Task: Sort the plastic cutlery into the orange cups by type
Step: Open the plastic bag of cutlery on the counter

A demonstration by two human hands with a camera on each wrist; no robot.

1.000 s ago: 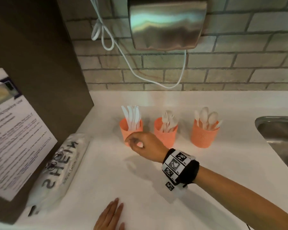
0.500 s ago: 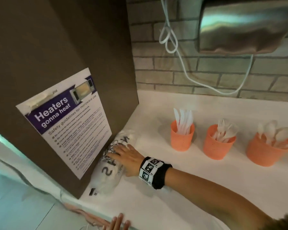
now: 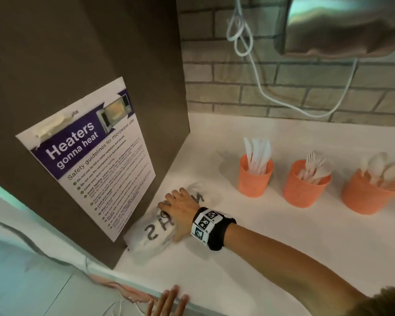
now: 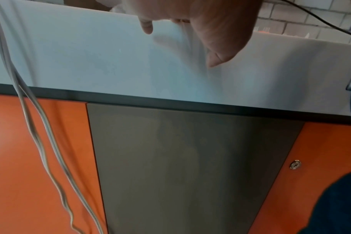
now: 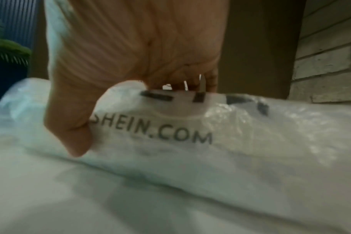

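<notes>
Three orange cups stand in a row on the white counter: the left cup holds white knives, the middle cup forks, the right cup spoons. My right hand is well left of the cups, on a white plastic bag printed with dark letters. In the right wrist view its thumb and fingers clasp the bag from above. My left hand lies flat at the counter's front edge, fingers straight, holding nothing.
A brown cabinet side with a taped microwave safety poster stands right behind the bag. A metal wall unit and its white cable hang on the brick wall above the cups. Grey cables dangle over the counter's front.
My right hand left the knife cup, moved left and settled on the plastic bag, closing round it. The view swung left. The left hand stayed at the counter edge.
</notes>
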